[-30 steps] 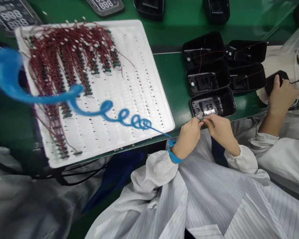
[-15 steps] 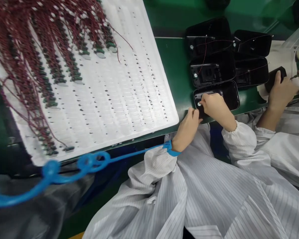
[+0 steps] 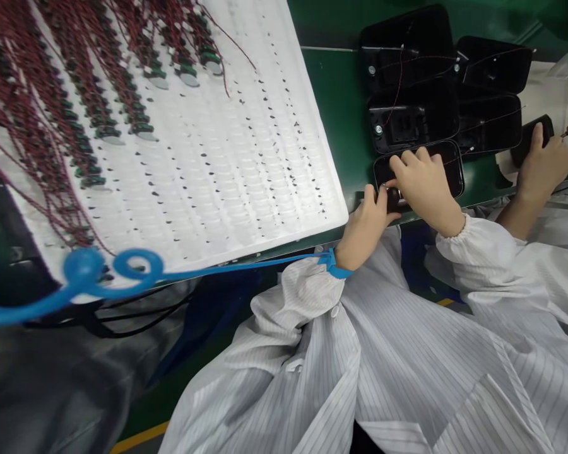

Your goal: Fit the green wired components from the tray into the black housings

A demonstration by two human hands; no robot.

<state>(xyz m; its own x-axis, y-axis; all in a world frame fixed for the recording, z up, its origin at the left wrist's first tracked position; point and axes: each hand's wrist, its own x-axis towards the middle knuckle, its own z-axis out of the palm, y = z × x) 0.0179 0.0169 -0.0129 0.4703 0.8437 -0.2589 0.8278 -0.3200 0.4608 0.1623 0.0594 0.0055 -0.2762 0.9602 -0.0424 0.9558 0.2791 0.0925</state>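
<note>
At the table's front edge lies a black plastic case point(image 3: 455, 176), open side up, partly covered by my hands. My left hand point(image 3: 365, 226), with a blue strap at its wrist, grips the case's near left corner between thumb and fingers. Over the left part of the same case, my right hand point(image 3: 423, 188) has its fingers bent down into it, thumb and index finger close together. Whatever those fingertips hold is hidden. A thin red wire point(image 3: 454, 161) with a white tip reaches over the case's right rim.
A white tray point(image 3: 246, 208) on the left carries rows of small green boards with red wires point(image 3: 89, 120). Several more black cases point(image 3: 414, 116) stand behind mine. A co-worker's hand point(image 3: 544, 161) holds a dark part at right. A coiled blue cord point(image 3: 246, 266) runs left from my wrist.
My right hand has changed from a pinch at the case's left end to bent fingers spread over its inside. A wire tip now shows at the right rim. The whole view has shifted slightly.
</note>
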